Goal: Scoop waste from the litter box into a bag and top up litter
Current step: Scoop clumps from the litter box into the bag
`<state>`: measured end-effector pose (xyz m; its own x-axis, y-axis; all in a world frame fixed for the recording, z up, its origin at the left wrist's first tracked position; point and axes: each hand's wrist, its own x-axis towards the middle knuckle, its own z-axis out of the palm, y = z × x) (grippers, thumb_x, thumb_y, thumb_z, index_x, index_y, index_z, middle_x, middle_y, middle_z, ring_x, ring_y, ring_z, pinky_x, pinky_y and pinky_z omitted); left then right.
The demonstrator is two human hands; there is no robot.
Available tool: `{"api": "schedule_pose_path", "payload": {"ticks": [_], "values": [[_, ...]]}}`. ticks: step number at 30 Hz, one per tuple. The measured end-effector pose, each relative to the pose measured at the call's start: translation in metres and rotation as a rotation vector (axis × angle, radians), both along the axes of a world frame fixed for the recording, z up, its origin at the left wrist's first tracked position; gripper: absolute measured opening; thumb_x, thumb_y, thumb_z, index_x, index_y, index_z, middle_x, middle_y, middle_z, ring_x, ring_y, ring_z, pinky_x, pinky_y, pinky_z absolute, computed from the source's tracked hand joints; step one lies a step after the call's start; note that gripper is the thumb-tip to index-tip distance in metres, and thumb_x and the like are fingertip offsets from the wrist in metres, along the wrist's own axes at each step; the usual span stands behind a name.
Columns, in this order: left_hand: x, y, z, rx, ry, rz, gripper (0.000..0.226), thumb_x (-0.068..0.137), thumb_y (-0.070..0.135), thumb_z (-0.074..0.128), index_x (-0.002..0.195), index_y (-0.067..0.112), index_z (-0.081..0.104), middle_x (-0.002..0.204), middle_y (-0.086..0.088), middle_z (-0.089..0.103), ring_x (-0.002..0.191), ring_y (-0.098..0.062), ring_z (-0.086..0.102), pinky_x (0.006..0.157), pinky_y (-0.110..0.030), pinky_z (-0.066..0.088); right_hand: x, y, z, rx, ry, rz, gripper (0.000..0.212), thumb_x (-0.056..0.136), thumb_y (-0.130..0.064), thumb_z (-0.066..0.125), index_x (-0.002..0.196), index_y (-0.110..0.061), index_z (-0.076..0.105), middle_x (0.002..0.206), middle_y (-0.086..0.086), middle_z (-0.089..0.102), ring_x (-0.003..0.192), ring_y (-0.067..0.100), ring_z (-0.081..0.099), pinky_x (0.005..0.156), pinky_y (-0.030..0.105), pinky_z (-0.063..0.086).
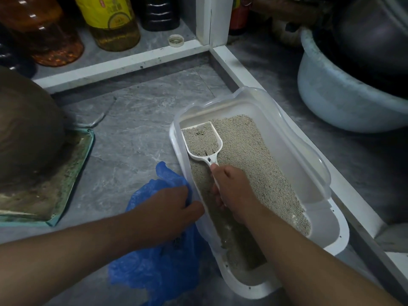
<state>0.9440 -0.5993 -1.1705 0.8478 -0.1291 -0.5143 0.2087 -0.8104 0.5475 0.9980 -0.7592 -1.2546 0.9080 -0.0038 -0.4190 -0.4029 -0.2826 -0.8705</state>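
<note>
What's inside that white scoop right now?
The scoop, held by the right hand over the litter box, is full of beige litter granules with a few darker specks. Any waste buried beneath the granules cannot be seen.

Translucent plastic litter box [313,173], grainy litter [254,164], crinkled blue bag [154,268].

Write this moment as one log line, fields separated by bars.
step: scooping | right hand: holds scoop, full of litter, over litter box | left hand: grips blue bag beside box | top-up: not started
</note>
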Motion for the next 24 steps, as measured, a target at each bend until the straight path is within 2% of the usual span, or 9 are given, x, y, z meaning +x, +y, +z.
{"api": "schedule_pose_path", "payload": {"ticks": [6, 8, 11, 15, 19, 24], "values": [[-0.001, 0.001, -0.002, 0.033, 0.001, 0.005, 0.036, 0.097, 0.040, 0.051, 0.071, 0.015, 0.048, 0.069, 0.003, 0.056, 0.059, -0.006, 0.051, 0.056, -0.019, 0.038, -0.015, -0.032, 0.037, 0.046, 0.078, 0.016, 0.043, 0.102, -0.038, 0.055, 0.087, 0.002, 0.059, 0.056, 0.007, 0.056, 0.037, 0.019, 0.046, 0.038, 0.023, 0.033], [-0.001, 0.000, -0.002, 0.047, 0.003, 0.000, 0.035, 0.097, 0.041, 0.051, 0.073, 0.016, 0.050, 0.072, 0.003, 0.059, 0.063, -0.007, 0.054, 0.058, -0.019, 0.038, -0.027, -0.050, 0.055, 0.063, 0.093, 0.059, 0.041, 0.103, -0.038, 0.053, 0.081, -0.003, 0.056, 0.056, 0.009, 0.055, 0.035, 0.019, 0.043, 0.039, 0.023, 0.032], [0.000, 0.001, -0.004, 0.068, -0.007, -0.005, 0.035, 0.097, 0.042, 0.052, 0.072, 0.016, 0.052, 0.073, 0.000, 0.061, 0.065, -0.009, 0.056, 0.059, -0.021, 0.039, -0.049, -0.079, 0.078, -0.023, 0.108, 0.130, 0.046, 0.101, -0.043, 0.054, 0.071, -0.008, 0.054, 0.047, 0.010, 0.052, 0.032, 0.020, 0.041, 0.040, 0.024, 0.034], [-0.001, -0.002, -0.006, 0.166, -0.077, -0.002, 0.044, 0.092, 0.054, 0.049, 0.072, 0.016, 0.054, 0.072, 0.000, 0.061, 0.066, -0.011, 0.057, 0.059, -0.026, 0.039, -0.074, -0.113, 0.089, -0.035, 0.119, 0.043, 0.044, 0.100, -0.041, 0.056, 0.074, -0.006, 0.053, 0.052, 0.010, 0.053, 0.035, 0.021, 0.042, 0.040, 0.025, 0.035], [-0.004, -0.007, -0.004, 0.115, -0.084, 0.056, 0.048, 0.094, 0.054, 0.053, 0.069, 0.015, 0.043, 0.066, 0.003, 0.051, 0.059, -0.008, 0.047, 0.055, -0.024, 0.031, -0.095, -0.127, 0.083, -0.033, 0.057, -0.016, 0.046, 0.101, -0.039, 0.056, 0.074, -0.002, 0.051, 0.056, 0.014, 0.055, 0.037, 0.023, 0.043, 0.040, 0.026, 0.035], [-0.009, 0.000, -0.004, 0.066, -0.114, 0.117, 0.069, 0.069, 0.088, 0.043, 0.065, 0.019, 0.041, 0.062, 0.000, 0.048, 0.056, -0.017, 0.046, 0.061, -0.036, 0.043, -0.114, -0.130, 0.080, -0.041, 0.087, -0.002, 0.045, 0.101, -0.040, 0.056, 0.073, -0.004, 0.053, 0.057, 0.015, 0.055, 0.038, 0.023, 0.044, 0.039, 0.025, 0.037]]}}
